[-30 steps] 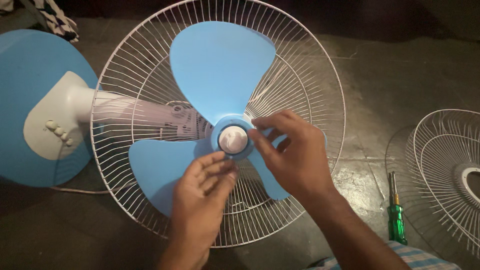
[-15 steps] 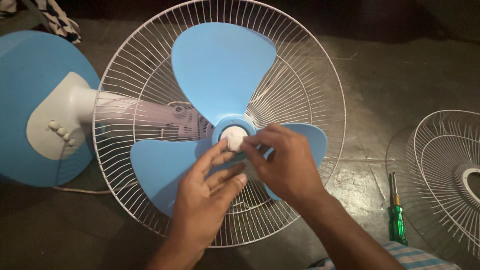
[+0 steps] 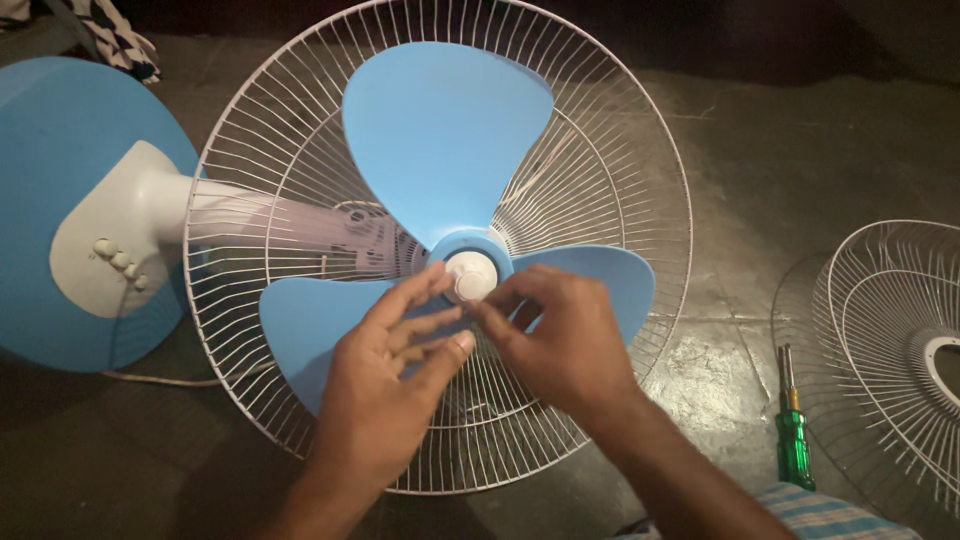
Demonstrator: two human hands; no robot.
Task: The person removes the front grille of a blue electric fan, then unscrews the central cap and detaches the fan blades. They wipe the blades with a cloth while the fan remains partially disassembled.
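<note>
The person is working with bare left hand and right hand, wearing blue-and-white checked cloth near the lap.

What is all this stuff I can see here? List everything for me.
fan blade: one piece, three lobes, light blue, inside the rear grille
hub cap: one, white, centre of the blade
rear grille: one, white wire, around the blade
fan base: one, blue, far left
control housing: one, white with buttons, on the base
loose grille: one, white wire, right, on the floor
screwdriver: one, green handle, beside the loose grille
cloth: one, patterned, top left
floor: dark
left hand: fingers by the hub cap
right hand: fingers by the hub cap
</note>
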